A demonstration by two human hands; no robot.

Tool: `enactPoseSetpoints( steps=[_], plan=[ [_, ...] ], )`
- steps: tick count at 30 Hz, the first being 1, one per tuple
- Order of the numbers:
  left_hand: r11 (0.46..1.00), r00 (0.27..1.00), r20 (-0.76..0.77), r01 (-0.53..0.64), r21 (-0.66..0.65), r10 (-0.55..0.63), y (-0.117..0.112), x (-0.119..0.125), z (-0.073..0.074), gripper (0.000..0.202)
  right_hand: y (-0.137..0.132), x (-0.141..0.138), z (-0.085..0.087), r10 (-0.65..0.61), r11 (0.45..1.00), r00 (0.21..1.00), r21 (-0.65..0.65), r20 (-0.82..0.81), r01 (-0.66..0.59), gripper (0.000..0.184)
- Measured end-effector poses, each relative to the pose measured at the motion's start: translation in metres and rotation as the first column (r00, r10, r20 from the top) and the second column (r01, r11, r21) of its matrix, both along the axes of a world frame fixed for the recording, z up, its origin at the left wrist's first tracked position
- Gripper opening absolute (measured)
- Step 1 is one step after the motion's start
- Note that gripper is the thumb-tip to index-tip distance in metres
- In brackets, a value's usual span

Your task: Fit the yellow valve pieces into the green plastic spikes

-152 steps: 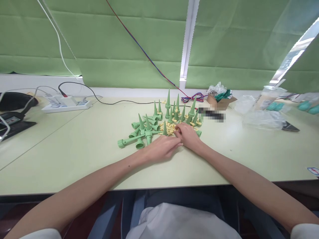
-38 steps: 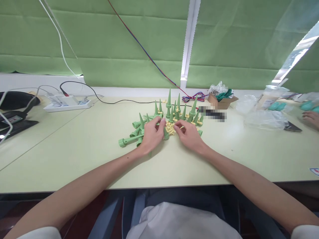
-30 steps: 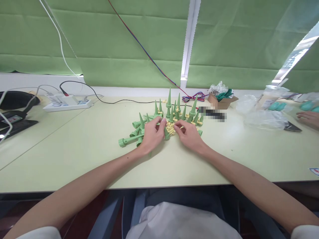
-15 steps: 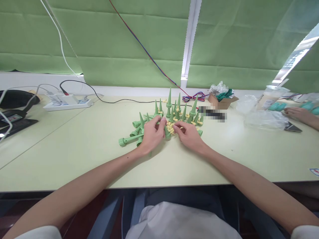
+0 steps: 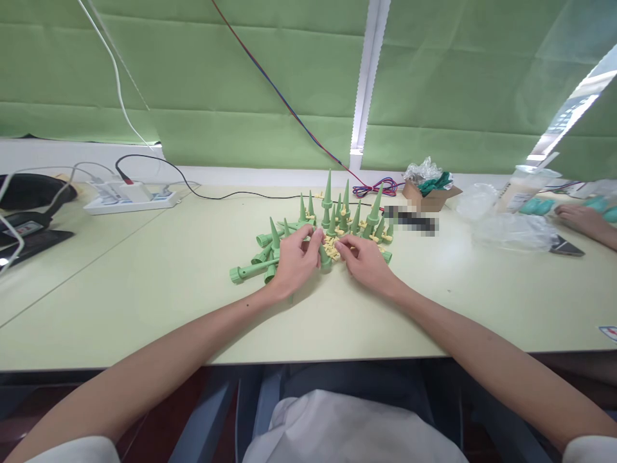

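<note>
The left hand grasps a green cone between thumb and fingers; the cone is tilted, its wide base pointing near and right, its tip hidden by the hand. Facing it, the right hand has thumb and forefinger drawn together at the right edge of a small heap of yellow pieces, and I cannot tell whether it pinches one. The heap lies on the table between the two hands. On its far side stands a cluster of upright green spikes, with more yellow bits among them. Left of the left hand, and partly hidden by it, green tubes lie in a loose pile. Farther back, a coil of red and blue wire sits left of an open cardboard box. At far right, another person's hand is near a clear plastic bag, and a white power strip lies at far left
</note>
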State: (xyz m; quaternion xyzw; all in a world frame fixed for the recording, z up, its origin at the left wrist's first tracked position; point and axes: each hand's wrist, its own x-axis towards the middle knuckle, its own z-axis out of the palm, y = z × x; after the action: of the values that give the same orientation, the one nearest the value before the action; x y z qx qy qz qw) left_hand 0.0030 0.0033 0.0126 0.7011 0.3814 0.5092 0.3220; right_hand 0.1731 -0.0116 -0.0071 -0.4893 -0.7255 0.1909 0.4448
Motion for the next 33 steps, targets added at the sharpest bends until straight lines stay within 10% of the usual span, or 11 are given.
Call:
enactPoseSetpoints(
  steps=[33],
  plan=[
    [1.000,0.999,-0.050,0.023,0.005,-0.022,-0.0012,-0.0013,-0.0018,0.034,0.0008,0.0004,-0.0009,-0.022,1.000,0.999,0.007,0.048,0.022,0.029]
  ],
)
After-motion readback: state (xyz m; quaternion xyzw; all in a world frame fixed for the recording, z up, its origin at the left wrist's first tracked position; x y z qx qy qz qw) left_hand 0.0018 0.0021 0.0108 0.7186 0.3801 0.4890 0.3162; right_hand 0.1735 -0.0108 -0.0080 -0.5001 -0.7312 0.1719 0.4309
